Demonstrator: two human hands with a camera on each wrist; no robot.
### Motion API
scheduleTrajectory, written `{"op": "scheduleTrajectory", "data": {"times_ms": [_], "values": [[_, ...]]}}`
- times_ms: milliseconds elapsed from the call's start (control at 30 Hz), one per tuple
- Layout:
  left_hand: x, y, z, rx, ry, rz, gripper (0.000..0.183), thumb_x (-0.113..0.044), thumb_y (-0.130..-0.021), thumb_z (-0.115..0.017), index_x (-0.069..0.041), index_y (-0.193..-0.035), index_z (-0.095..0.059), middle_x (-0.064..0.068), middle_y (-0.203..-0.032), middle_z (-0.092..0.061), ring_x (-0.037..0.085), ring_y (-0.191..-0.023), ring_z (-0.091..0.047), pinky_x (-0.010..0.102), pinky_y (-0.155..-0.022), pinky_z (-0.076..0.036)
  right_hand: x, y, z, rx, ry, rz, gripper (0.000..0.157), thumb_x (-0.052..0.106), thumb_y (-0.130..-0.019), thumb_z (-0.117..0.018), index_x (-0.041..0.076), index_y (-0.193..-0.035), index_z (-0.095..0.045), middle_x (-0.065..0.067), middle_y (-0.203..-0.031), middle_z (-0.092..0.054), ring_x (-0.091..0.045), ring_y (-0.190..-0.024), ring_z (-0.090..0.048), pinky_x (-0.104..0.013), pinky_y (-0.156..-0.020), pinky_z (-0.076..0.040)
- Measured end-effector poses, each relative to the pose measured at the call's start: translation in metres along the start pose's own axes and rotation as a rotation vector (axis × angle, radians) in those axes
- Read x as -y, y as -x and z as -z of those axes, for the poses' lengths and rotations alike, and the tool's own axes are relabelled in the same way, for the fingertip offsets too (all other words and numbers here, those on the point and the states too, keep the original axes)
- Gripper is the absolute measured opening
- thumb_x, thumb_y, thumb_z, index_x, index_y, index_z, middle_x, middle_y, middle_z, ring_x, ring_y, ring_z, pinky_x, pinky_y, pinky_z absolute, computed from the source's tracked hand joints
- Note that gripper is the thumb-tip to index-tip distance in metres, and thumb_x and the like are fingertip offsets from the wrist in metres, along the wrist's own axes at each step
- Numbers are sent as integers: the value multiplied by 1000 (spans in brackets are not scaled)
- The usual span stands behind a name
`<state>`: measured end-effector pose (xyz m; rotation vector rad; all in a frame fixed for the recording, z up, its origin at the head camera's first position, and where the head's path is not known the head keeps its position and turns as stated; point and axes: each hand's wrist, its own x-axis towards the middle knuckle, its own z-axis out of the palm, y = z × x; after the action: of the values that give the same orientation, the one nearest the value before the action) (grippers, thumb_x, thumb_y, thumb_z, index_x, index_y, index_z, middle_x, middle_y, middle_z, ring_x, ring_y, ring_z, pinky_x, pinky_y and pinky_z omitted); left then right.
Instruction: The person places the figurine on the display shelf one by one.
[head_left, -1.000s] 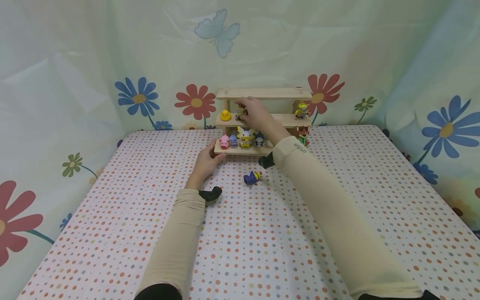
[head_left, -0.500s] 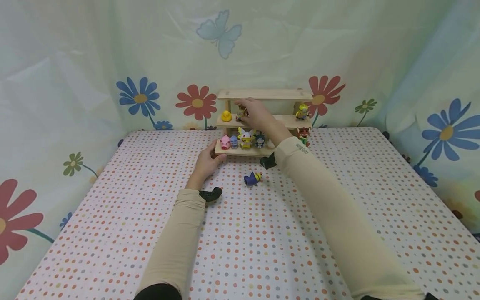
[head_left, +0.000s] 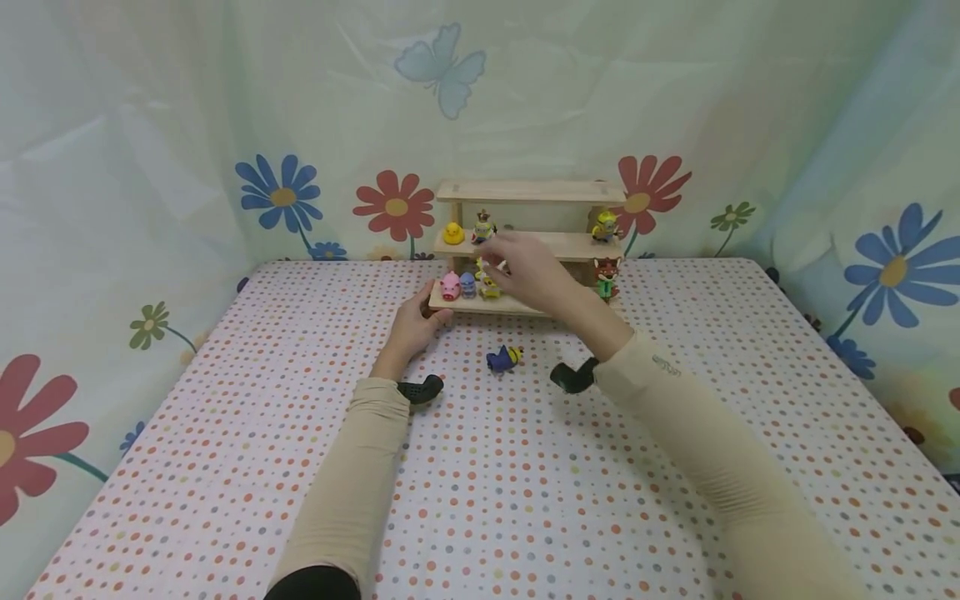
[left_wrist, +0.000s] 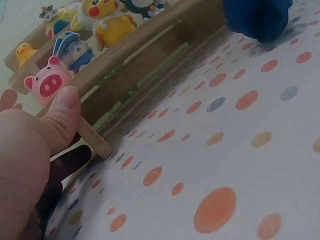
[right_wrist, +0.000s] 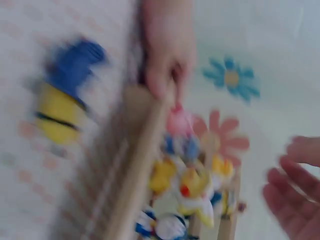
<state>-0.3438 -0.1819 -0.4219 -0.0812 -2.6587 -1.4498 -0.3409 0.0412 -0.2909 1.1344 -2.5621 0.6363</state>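
My left hand (head_left: 414,327) grips the left end of the bottom step of a wooden tiered shelf (head_left: 531,192), thumb on the front edge beside a pink pig figure (left_wrist: 49,81). In front of the shelf my right hand (head_left: 531,271) hangs in the air with loosely bent fingers and nothing between them. Behind it, a minion figure with a crown-like top (head_left: 483,226) stands on the middle step beside a yellow duck (head_left: 453,233). A minion figure in blue (head_left: 504,358) lies on its side on the table.
The bottom step also bears a small blue-capped figure (left_wrist: 74,52), a yellow Pikachu figure in a white hood (left_wrist: 111,25) and a fox figure (head_left: 606,277) at the right. Another minion (head_left: 604,226) stands at the middle step's right end. A dotted cloth (head_left: 480,500) covers the table.
My right hand has let go of the crowned minion on the middle step and drawn back, down and toward me. My left hand stays on the shelf.
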Motion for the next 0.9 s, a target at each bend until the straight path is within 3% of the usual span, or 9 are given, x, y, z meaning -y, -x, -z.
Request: {"op": "scheduleTrajectory", "data": {"times_ms": [67,200,367,533,733,900], "values": [[1,0,1,-6,-5,2,77,-35,-91,-63,-11,-152,-22,8,-152,-37,22,-134,-43,39,-109,-38,9,19,-9,139,48,23,25,18,-92,-62,11,-116,-65,-7,-107,-65,-19,-92,-63,-31,-79,-55],[2,-1,1,-17,-21,4,76,-35,-91,-63,-12,-152,-23,8,-152,-37,23,-133,-43,40,-109,-39,14,48,-26,390,134,-11,42,27,-90,-66,16,-130,-58,-6,-118,-59,-16,-90,-61,-31,-73,-53],[1,-2,-1,-26,-21,11,76,-35,-90,-64,-12,-152,-25,7,-153,-36,23,-133,-43,40,-109,-38,7,66,-37,558,109,-103,58,13,-88,-69,22,-141,-47,-8,-134,-46,-18,-98,-58,-32,-75,-53],[2,-2,-5,-14,-27,17,77,-36,-90,-64,-13,-152,-24,7,-153,-36,23,-134,-43,40,-109,-38,-3,74,-47,590,71,-119,55,8,-90,-64,24,-140,-48,-7,-140,-43,-19,-101,-59,-33,-78,-52],[2,-4,-2,-19,-34,16,79,-39,-89,-64,-13,-152,-24,7,-152,-37,23,-134,-43,40,-110,-37,-13,74,-52,539,2,-93,48,7,-90,-63,21,-135,-54,-9,-140,-45,-28,-123,-52,-45,-99,-47],[3,-4,-1,-14,-41,37,79,-40,-89,-63,-15,-152,-23,6,-153,-35,22,-139,-36,39,-113,-32,-19,73,-59,490,-44,-42,44,11,-87,-68,14,-130,-57,-9,-132,-52,-24,-116,-55,-41,-98,-47]]}}
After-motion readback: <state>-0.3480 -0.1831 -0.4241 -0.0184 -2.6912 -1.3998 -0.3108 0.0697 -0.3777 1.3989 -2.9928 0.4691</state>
